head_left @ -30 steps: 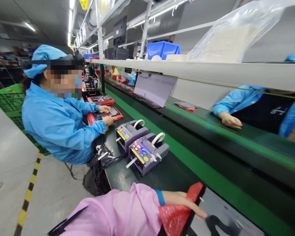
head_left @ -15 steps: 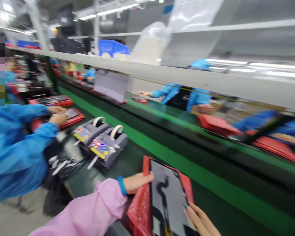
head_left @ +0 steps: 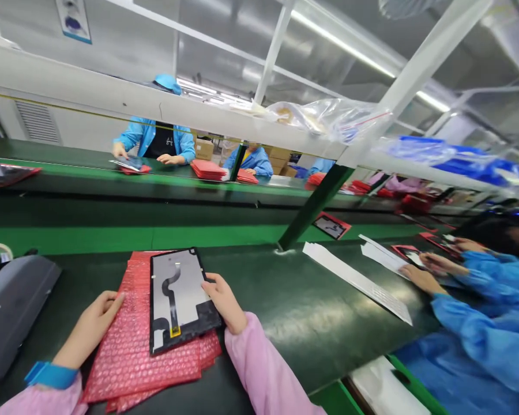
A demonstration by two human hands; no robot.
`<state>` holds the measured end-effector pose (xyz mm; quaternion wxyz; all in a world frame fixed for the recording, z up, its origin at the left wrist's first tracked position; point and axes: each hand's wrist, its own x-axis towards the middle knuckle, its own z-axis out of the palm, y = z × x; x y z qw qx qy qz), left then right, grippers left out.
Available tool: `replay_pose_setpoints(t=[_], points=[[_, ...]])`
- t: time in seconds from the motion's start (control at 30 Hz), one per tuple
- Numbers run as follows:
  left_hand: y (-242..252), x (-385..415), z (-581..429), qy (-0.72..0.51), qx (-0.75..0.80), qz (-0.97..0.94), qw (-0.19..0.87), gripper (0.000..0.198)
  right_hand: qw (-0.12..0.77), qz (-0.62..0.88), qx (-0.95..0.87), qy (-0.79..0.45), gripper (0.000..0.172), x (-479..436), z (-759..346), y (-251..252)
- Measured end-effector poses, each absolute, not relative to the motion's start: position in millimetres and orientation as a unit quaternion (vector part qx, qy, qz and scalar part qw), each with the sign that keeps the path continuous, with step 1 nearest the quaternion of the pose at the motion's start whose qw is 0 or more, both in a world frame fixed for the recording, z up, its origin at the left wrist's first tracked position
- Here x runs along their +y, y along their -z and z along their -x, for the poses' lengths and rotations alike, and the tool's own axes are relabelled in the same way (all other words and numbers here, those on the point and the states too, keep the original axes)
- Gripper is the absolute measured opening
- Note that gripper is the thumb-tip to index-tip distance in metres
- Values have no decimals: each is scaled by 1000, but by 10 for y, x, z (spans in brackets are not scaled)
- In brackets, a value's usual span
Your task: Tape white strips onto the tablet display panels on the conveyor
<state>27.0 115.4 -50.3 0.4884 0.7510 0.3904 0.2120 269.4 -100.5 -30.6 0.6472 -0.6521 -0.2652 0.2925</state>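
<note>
A flat tablet panel [head_left: 179,297] with a grey back and a black ribbon cable lies on a stack of red bubble-wrap sheets [head_left: 130,351] on the dark green bench. My right hand [head_left: 225,300] grips the panel's right edge, fingers curled onto it. Over on the left side of the bubble wrap rests my left hand [head_left: 90,328], fingers bent loosely and pressing the sheet, apart from the panel.
A grey tape dispenser [head_left: 12,311] stands at the left edge. White paper strips [head_left: 357,279] lie to the right, where a co-worker in blue [head_left: 476,305] handles parts. A green post [head_left: 311,204] rises behind. Beyond the belt [head_left: 112,236], other workers sit with red stacks.
The view has swung from left to right, away from the left co-worker and dispensers. My right hand has come onto the panel's right edge; my left has moved off the panel onto the wrap.
</note>
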Motion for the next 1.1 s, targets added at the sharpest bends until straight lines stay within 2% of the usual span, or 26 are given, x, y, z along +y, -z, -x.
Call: replay_pose_setpoints(t=[0.23,0.5,0.7,0.87,1.1], points=[[364,840,-245,-142,360,-736,556,57,664,634,-219,-330,56,-1022,-2788,282],[244,602,-189,-183,345,-702,595,39,692,641,-165,-289,62,-1127,-2809,114],[351,548,-168,-213,380,-686,582,26,655,680,-180,-276,63,-1199,-2700,-67],[296,511,-178,-221,398,-675,580,23,629,706,-170,-278,75,-1183,-2601,-163],[293,515,-172,-223,395,-670,587,25,555,720,-255,-330,76,-1093,-2454,5]])
